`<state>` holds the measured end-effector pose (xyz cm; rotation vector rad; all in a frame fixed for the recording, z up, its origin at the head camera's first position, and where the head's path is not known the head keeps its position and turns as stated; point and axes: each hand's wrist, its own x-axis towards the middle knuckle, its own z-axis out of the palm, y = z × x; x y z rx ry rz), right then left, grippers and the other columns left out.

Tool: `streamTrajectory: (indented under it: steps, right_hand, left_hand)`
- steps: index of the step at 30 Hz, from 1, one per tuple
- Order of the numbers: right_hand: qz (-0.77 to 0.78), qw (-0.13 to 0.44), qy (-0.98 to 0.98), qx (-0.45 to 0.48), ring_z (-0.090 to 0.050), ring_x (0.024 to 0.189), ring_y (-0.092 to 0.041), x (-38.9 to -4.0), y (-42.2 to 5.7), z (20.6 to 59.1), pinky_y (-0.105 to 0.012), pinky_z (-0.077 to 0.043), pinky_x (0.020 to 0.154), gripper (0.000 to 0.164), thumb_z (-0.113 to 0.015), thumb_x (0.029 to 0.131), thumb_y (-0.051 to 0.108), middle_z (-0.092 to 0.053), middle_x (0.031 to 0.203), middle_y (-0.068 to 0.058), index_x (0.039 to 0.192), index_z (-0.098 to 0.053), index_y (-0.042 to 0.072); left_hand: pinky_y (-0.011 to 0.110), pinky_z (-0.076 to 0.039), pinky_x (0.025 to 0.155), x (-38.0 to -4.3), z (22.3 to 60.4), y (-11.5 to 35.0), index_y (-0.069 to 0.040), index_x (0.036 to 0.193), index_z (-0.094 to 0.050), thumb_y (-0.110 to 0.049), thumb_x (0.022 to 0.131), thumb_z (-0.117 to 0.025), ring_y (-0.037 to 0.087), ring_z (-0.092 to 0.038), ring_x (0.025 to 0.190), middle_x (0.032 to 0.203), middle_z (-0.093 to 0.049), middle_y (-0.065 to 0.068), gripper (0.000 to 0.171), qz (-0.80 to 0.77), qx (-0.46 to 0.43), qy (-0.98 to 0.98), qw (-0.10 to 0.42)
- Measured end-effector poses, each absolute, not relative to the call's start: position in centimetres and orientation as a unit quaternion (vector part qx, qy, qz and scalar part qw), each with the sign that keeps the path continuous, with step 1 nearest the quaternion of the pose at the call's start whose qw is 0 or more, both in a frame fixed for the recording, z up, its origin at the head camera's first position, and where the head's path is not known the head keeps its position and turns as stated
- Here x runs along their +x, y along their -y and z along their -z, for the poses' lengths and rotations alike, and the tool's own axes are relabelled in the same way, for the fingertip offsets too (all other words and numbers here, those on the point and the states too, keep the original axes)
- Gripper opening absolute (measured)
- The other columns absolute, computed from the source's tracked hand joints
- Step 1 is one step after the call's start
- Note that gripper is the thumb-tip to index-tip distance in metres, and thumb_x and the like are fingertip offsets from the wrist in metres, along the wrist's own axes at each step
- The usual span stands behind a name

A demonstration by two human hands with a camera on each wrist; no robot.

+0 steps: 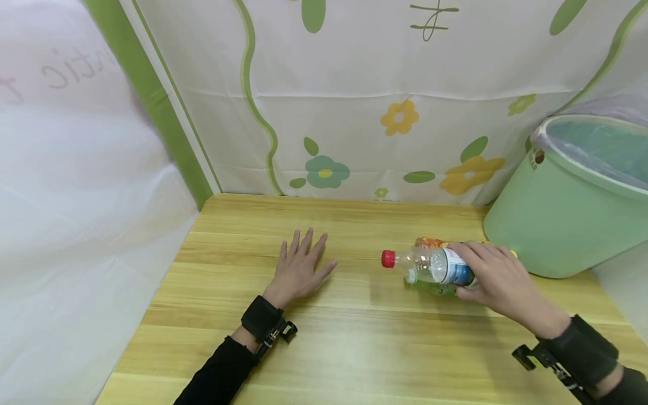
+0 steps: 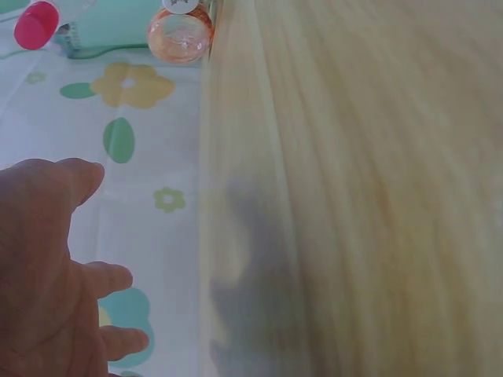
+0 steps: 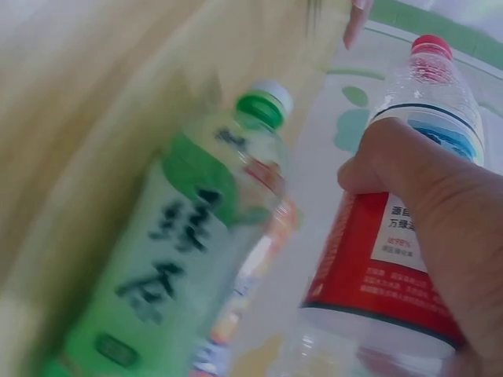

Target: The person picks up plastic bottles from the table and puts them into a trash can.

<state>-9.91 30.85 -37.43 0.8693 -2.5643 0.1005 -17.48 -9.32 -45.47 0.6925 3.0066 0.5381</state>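
Note:
My right hand (image 1: 501, 281) grips a clear plastic water bottle (image 1: 429, 265) around its label. The bottle lies sideways in the head view, its red cap (image 1: 388, 259) pointing left; the right wrist view shows its red and white label (image 3: 377, 259). Close below the held bottle is a green tea bottle (image 3: 181, 251) with a white cap, lying on its side. An orange-tinted bottle (image 1: 428, 242) lies just behind, mostly covered by the hand and the water bottle. To the left, my left hand (image 1: 298, 270) has its fingers spread over the table and holds nothing; contact with the tabletop is unclear.
A light green bin (image 1: 557, 208) with a clear plastic liner stands at the back right, beyond the bottles. The wooden table (image 1: 329, 349) ends at a white curtain (image 1: 349, 129) printed with flowers. Another white sheet (image 1: 76, 225) hangs along the left.

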Motion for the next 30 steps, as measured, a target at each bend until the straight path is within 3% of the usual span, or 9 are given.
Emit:
streamTrajectory:
  steps: [5, 9, 19, 25, 28, 30]
  right_hand:
    - [-0.025, 0.218, 0.921, 0.323, -0.06, 0.078, -0.029, -10.4, -31.8, 34.7, -0.052, -0.05, 0.059, 0.086, -0.092, 0.052, 0.023, -0.064, 0.1, -0.015, 0.128, -0.058, 0.001]
    - [-0.008, 0.215, 0.926, 0.312, -0.06, 0.076, -0.03, -10.9, -32.9, 32.0, -0.052, -0.05, 0.058, 0.092, -0.095, 0.05, 0.025, -0.064, 0.099, -0.017, 0.13, -0.058, -0.001]
    - [0.033, 0.217, 0.938, 0.268, -0.055, 0.063, -0.024, -12.3, -35.8, 25.2, -0.04, -0.042, 0.047, 0.089, -0.094, 0.046, 0.021, -0.064, 0.092, -0.015, 0.125, -0.059, -0.001]
    - [0.042, 0.226, 0.947, 0.223, -0.06, 0.069, -0.043, -13.3, -37.3, 22.1, -0.052, -0.044, 0.047, 0.09, -0.093, 0.046, 0.016, -0.063, 0.098, -0.031, 0.126, -0.056, -0.005]
    - [0.027, 0.254, 0.939, 0.23, -0.058, 0.074, -0.052, -14.0, -38.6, 21.2, -0.059, -0.044, 0.052, 0.083, -0.087, 0.052, 0.016, -0.059, 0.1, -0.038, 0.125, -0.055, -0.009]
    - [0.002, 0.273, 0.933, 0.235, -0.057, 0.077, -0.053, -14.5, -39.7, 20.7, -0.051, -0.044, 0.059, 0.078, -0.082, 0.058, 0.018, -0.058, 0.101, -0.038, 0.124, -0.054, -0.011]
  left_hand:
    - [0.065, -0.004, 0.116, -17.6, 45.5, 9.3, -0.023, 0.164, -0.024, -0.065, 0.104, -0.034, 0.043, -0.003, 0.151, 0.167, -0.013, 0.016, 0.074, -0.172, 0.221, -0.96, 0.005]
    - [0.065, -0.004, 0.116, -17.7, 45.5, 9.4, -0.023, 0.164, -0.023, -0.065, 0.104, -0.033, 0.043, -0.004, 0.151, 0.167, -0.013, 0.016, 0.074, -0.168, 0.221, -0.961, 0.004]
    - [0.065, -0.004, 0.116, -17.8, 45.1, 9.3, -0.023, 0.164, -0.022, -0.065, 0.103, -0.033, 0.043, -0.004, 0.151, 0.167, -0.013, 0.016, 0.075, -0.169, 0.222, -0.96, 0.007]
    - [0.065, -0.005, 0.116, -17.8, 45.1, 9.3, -0.024, 0.164, -0.022, -0.066, 0.103, -0.033, 0.044, -0.005, 0.151, 0.167, -0.014, 0.016, 0.075, -0.173, 0.221, -0.96, 0.005]
    - [0.065, -0.005, 0.116, -17.8, 45.0, 9.3, -0.024, 0.164, -0.022, -0.066, 0.103, -0.033, 0.044, -0.006, 0.151, 0.167, -0.014, 0.017, 0.075, -0.171, 0.221, -0.96, 0.006]
    - [0.066, -0.006, 0.116, -17.7, 45.0, 9.3, -0.022, 0.164, -0.024, -0.065, 0.103, -0.035, 0.045, -0.006, 0.15, 0.166, -0.015, 0.017, 0.075, -0.175, 0.224, -0.959, 0.004]
